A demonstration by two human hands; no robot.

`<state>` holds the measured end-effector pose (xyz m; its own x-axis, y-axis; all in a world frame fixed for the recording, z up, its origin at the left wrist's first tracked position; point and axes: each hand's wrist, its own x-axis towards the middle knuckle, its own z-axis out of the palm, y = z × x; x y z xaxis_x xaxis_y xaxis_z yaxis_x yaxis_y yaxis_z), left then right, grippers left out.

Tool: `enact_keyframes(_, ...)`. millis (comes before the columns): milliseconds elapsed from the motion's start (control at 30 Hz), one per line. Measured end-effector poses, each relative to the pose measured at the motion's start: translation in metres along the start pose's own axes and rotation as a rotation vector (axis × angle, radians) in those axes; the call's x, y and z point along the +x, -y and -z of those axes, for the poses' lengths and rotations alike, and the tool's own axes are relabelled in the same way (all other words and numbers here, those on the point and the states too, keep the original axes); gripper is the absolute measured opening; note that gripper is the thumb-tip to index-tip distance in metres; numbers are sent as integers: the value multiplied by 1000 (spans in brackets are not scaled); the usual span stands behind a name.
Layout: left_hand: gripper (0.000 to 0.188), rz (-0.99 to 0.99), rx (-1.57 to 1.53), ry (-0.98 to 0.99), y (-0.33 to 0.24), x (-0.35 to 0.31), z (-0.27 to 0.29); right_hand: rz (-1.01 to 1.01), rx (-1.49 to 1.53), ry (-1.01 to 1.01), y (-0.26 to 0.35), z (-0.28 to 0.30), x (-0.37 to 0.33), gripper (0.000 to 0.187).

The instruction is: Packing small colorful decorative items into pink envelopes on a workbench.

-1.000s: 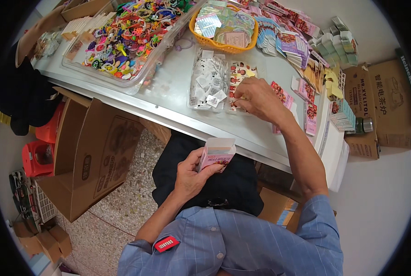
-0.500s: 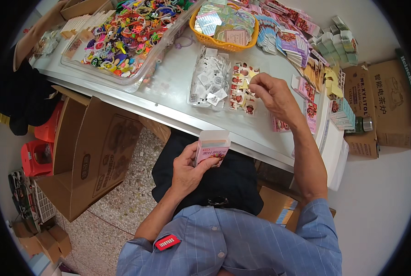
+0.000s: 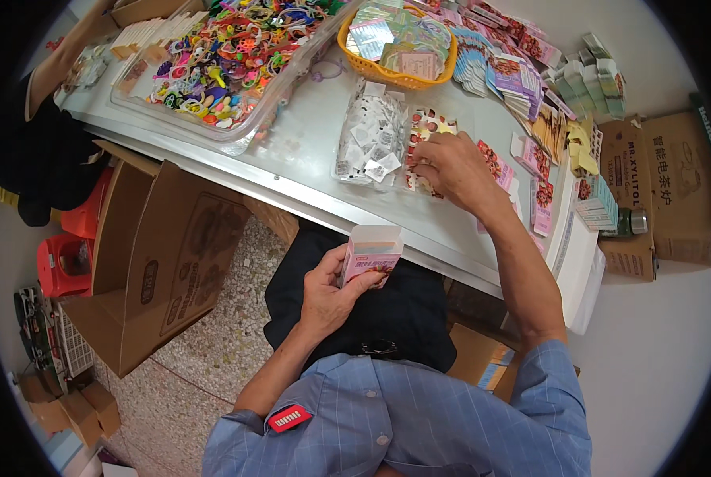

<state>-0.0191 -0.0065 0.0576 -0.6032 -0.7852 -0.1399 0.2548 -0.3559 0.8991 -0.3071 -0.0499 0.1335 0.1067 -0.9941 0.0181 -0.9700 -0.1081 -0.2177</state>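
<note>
In my left hand (image 3: 326, 296) is a small pink carton (image 3: 365, 260), upright above my lap, with its white top flap raised. My thumb lies across its front. Over the table, my right hand (image 3: 457, 168) reaches down to a flat clear tray of small red-and-cream printed pieces (image 3: 435, 122). Its fingers are bent and pinched close to those pieces; whatever is between the fingertips is too small to make out. Just left of that tray stands a clear container of small white square packets (image 3: 369, 137).
A big clear bin (image 3: 248, 131) of colourful trinkets fills the table's left. Behind is a yellow basket (image 3: 399, 77) of cards; pink cartons (image 3: 541, 203) and stacked packs lie right. Below the table edge stands an open cardboard box (image 3: 172, 270). Another person's arm (image 3: 65, 60) is far left.
My right hand has come down and slightly left onto the printed pieces. The left hand keeps the carton in nearly the same place. The view has shifted slightly.
</note>
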Motion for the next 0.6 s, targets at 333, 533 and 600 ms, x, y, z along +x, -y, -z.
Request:
enact_keyframes(333,46,-5,-40,3,-2,7,4,-25,488,-379,25,33,-21,12)
enact_keyframes(533,47,-17,-38,27,-2,11,-2,182,585,-317,69,23,-47,15)
enact_keyframes(600,48,-11,-16,21,0,10,1,258,560,-272,73,17,-49,15)
